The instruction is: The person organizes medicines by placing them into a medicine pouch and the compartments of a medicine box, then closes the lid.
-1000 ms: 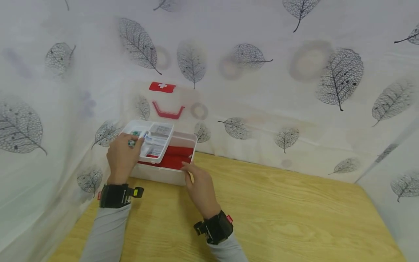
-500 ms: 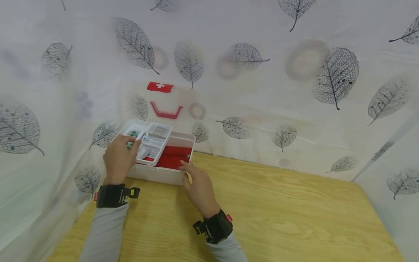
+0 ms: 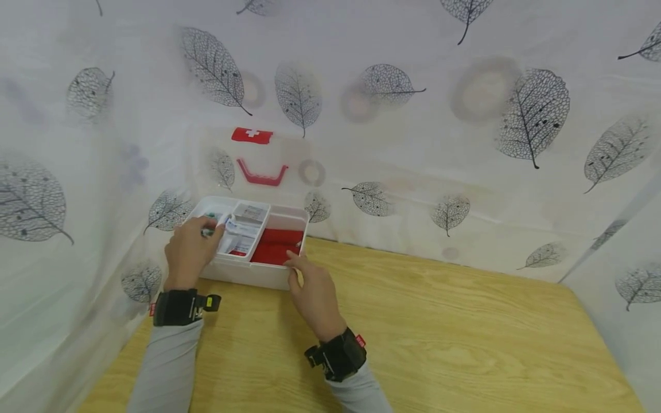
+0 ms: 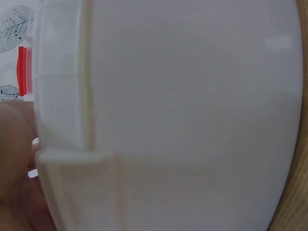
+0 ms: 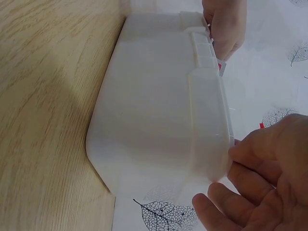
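Note:
A white first-aid box (image 3: 242,276) stands with its lid up at the back left of the table. Its shallow white tray (image 3: 262,229) sits in the left part of the box, with green-and-white packs and printed packets in its compartments. My left hand (image 3: 188,252) grips the tray near its middle, thumb to the right; its fingertips are partly hidden. My right hand (image 3: 316,295) pinches the rim at the box's front right corner; thumb and finger meet there in the right wrist view. Right of the tray, a red fabric item (image 3: 279,246) lies inside the box.
The see-through lid, with a red handle (image 3: 263,178) and a red white-cross label (image 3: 252,135), rises behind the box. A leaf-print curtain (image 3: 392,143) borders the back and sides. The wooden table (image 3: 439,332) extends to the right.
The tray was raised and tilted; it has come down level into the box, with my left hand on it. My right hand stays at the box's corner.

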{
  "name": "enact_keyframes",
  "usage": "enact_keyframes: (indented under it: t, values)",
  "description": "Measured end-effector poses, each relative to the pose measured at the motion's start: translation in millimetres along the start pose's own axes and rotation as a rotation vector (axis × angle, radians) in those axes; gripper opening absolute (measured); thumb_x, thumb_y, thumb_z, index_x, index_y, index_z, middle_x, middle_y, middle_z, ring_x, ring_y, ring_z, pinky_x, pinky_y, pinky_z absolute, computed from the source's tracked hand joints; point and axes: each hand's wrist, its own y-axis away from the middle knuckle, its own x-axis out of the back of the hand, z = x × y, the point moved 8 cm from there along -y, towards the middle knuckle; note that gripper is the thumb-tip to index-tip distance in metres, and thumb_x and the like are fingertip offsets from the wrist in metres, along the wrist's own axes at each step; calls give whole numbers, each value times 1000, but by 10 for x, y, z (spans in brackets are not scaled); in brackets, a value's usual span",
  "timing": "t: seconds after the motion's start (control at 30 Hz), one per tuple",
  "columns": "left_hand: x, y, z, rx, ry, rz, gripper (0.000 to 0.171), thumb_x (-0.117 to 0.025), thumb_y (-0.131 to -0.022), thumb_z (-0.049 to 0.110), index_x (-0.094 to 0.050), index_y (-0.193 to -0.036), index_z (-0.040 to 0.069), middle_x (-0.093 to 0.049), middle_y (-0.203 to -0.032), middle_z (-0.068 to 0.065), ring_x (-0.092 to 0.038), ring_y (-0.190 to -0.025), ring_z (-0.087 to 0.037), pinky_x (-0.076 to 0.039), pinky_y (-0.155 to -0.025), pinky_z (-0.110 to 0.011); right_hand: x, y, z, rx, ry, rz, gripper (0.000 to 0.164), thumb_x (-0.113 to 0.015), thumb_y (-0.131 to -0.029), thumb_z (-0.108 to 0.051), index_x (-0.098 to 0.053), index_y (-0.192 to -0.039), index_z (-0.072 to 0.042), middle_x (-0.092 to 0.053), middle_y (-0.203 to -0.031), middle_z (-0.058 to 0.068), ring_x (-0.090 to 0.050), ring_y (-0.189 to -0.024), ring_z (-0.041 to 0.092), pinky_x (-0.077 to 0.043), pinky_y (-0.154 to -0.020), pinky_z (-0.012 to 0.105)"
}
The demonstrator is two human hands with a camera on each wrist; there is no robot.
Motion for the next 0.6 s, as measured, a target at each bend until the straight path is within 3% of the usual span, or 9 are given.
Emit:
enact_keyframes:
  t: [0.17,0.4,0.43,0.6]
  values:
    - [-46,7,-31,-7,-20,-75,37,-54,-103,39,-65,-118,8,-70,-114,-19,-65,-83,-34,-43,-57,-38,-10,12,-8,5,14,-6,23,-62,-99,-10,-74,-118,-11,-63,-139,-7,-47,-137,12,-53,-101,36]
    - [-51,-7,-43,-42,34,-104,46,-48,-105,44,-63,-127,6,-70,-115,-19,-66,-97,-37,-50,-69,-46,-5,3,9,4,11,-5,25,-62,-99,-8,-74,-120,-13,-61,-141,-6,-50,-138,19,-56,-95,35]
    - [-19,-11,-38,-46,68,-78,46,-48,-105,42,-63,-126,4,-69,-115,-20,-66,-98,-37,-50,-72,-48,-3,-1,10,1,11,-7,26,-61,-99,-8,-74,-121,-13,-61,-141,-7,-50,-138,18,-56,-95,35]
    - [258,-2,-135,-76,221,177,36,-49,-105,22,-67,-120,-6,-66,-112,-27,-61,-102,-42,-47,-87,-55,-13,-9,3,-12,-2,-28,27,-61,-99,-8,-73,-122,-11,-59,-143,-7,-47,-139,17,-53,-101,38]
